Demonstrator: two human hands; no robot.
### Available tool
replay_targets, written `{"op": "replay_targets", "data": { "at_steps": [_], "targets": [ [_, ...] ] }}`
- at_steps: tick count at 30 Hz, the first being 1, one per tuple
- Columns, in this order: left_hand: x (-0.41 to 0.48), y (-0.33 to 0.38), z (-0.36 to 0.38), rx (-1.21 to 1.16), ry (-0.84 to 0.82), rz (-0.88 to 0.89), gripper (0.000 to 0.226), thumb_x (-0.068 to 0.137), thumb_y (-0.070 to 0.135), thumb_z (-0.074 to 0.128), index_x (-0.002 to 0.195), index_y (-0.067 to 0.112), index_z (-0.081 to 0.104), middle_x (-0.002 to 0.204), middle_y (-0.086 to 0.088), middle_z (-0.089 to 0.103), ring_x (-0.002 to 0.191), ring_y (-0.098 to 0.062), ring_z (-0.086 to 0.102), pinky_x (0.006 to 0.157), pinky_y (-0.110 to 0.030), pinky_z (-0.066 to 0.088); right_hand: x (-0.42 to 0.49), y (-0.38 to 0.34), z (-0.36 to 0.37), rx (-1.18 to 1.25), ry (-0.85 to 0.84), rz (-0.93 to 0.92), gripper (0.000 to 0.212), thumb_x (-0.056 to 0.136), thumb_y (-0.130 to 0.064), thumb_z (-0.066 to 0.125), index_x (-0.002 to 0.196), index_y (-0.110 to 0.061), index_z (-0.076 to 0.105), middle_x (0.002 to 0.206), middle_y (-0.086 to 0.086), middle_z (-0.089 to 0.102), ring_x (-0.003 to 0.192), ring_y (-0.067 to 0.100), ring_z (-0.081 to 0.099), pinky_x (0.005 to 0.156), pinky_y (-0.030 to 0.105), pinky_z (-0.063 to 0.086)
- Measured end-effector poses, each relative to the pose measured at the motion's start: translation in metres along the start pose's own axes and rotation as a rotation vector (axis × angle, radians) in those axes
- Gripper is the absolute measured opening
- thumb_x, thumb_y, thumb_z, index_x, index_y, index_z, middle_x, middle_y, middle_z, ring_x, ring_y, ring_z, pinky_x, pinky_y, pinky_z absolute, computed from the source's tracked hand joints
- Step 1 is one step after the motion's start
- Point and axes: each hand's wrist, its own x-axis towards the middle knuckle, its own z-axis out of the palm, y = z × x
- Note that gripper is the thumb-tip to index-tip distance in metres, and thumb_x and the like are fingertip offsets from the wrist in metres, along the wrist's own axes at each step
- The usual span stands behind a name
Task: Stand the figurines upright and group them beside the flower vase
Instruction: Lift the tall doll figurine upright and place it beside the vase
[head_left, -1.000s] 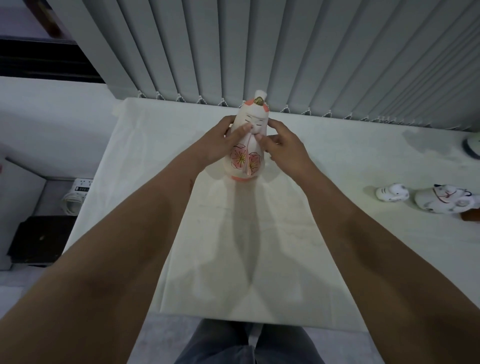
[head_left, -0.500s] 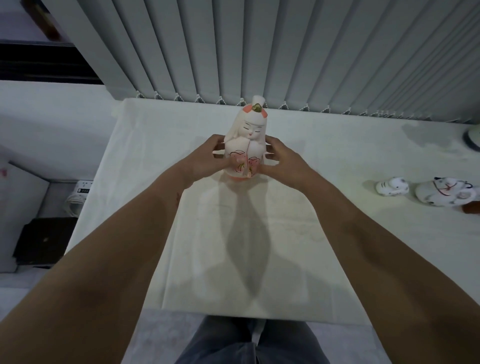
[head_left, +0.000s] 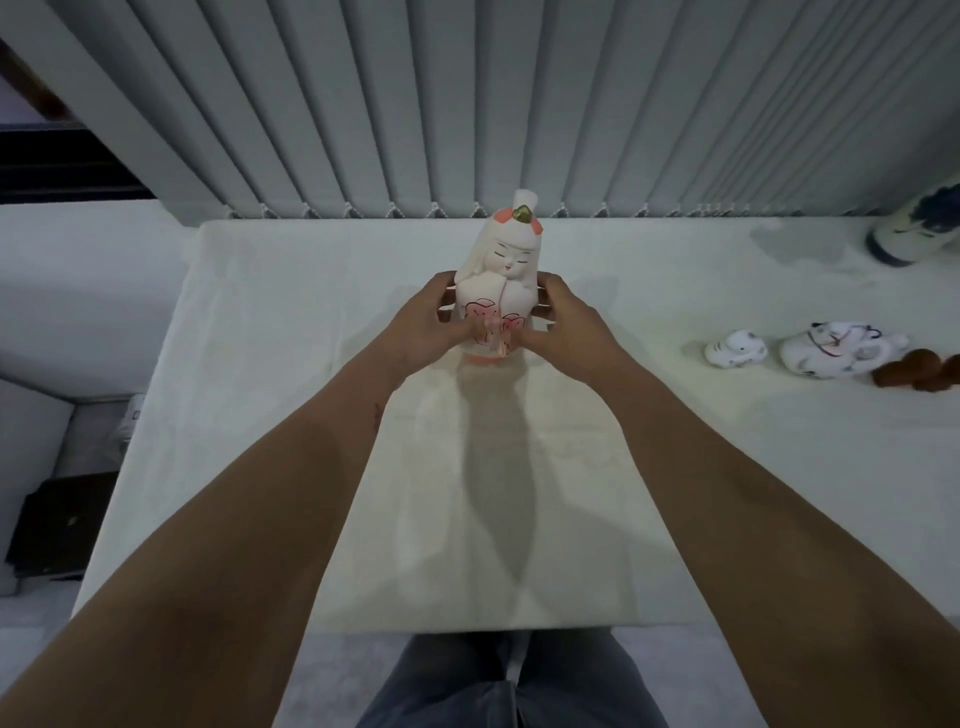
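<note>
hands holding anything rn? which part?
Yes: both hands clasp the doll around its lower body, left hand on its left side, right hand on its right. It is upright, base at the table.

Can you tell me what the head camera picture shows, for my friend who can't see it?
Two bare hands, left hand and right hand, hold a white doll figurine upright on a white table. To the right, two white cat figurines, a small one and a bigger one, lie tipped over.
</note>
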Motion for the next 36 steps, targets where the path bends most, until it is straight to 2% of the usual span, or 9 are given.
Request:
{"op": "replay_targets", "data": {
  "at_steps": [9,15,17,19,25,30,33,36],
  "targets": [
    [0.033,0.054,0.102,-0.016,-0.142,0.057,0.062,0.082,0.026,0.075,0.136,0.02,0.044,0.128,0.0,0.06,0.117,-0.018,0.061,0.1,-0.036,0.052,-0.04,0.048,-0.094,0.018,0.179,0.073,0.065,0.081,-0.028,0.073,0.138,-0.024,0.043,0.129,-0.007,0.061,0.119,0.01,0.058,0.095,0.028,0.047],
    [0.051,0.073,0.156,-0.021,-0.207,0.045,0.066,0.082,0.028,0.076,0.138,0.019,0.042,0.131,-0.001,0.058,0.118,-0.019,0.06,0.101,-0.036,0.051,-0.05,0.083,-0.14,0.003,0.217,0.128,0.067,0.077,-0.031,0.075,0.137,-0.025,0.045,0.128,-0.006,0.063,0.116,0.013,0.062,0.094,0.037,0.053],
    [0.055,0.078,0.17,-0.028,-0.215,0.042,0.066,0.083,0.027,0.075,0.139,0.019,0.041,0.131,-0.001,0.058,0.117,-0.018,0.06,0.098,-0.031,0.052,-0.05,0.092,-0.151,0.005,0.219,0.138,0.068,0.076,-0.032,0.075,0.136,-0.025,0.045,0.128,-0.006,0.064,0.115,0.013,0.063,0.095,0.041,0.054],
    [0.059,0.08,0.182,-0.026,-0.211,0.037,0.067,0.084,0.026,0.075,0.141,0.018,0.04,0.131,-0.001,0.058,0.117,-0.017,0.06,0.094,-0.026,0.052,-0.049,0.1,-0.16,0.008,0.209,0.15,0.067,0.077,-0.031,0.076,0.137,-0.024,0.044,0.128,-0.005,0.063,0.115,0.013,0.063,0.094,0.041,0.054],
    [0.063,0.073,0.197,-0.001,-0.18,0.027,0.071,0.081,0.03,0.077,0.141,0.021,0.041,0.134,0.0,0.057,0.12,-0.018,0.059,0.101,-0.035,0.051,-0.047,0.113,-0.171,-0.044,0.16,0.151,0.065,0.079,-0.031,0.076,0.135,-0.023,0.044,0.13,-0.005,0.063,0.116,0.012,0.062,0.093,0.041,0.054],
    [0.061,0.067,0.2,0.127,-0.107,0.058,0.07,0.081,0.036,0.075,0.142,0.025,0.041,0.131,0.001,0.059,0.119,-0.019,0.058,0.102,-0.036,0.049,-0.045,0.119,-0.174,-0.058,0.131,0.106,0.064,0.08,-0.028,0.075,0.135,-0.022,0.043,0.131,-0.004,0.063,0.118,0.013,0.061,0.093,0.038,0.054],
    [0.061,0.068,0.204,0.196,-0.06,0.081,0.068,0.082,0.042,0.073,0.142,0.032,0.042,0.129,0.008,0.061,0.117,-0.014,0.058,0.099,-0.029,0.048,-0.044,0.122,-0.177,-0.079,0.122,0.08,0.065,0.082,-0.03,0.074,0.137,-0.023,0.04,0.132,-0.003,0.061,0.119,0.015,0.061,0.094,0.042,0.053],
    [0.06,0.066,0.206,0.224,-0.023,0.081,0.071,0.079,0.049,0.071,0.142,0.042,0.039,0.129,0.011,0.063,0.117,-0.011,0.059,0.1,-0.028,0.047,-0.044,0.126,-0.176,-0.078,0.127,0.057,0.067,0.083,-0.034,0.072,0.14,-0.025,0.038,0.134,-0.003,0.06,0.122,0.017,0.058,0.094,0.043,0.052]
  ]
}}
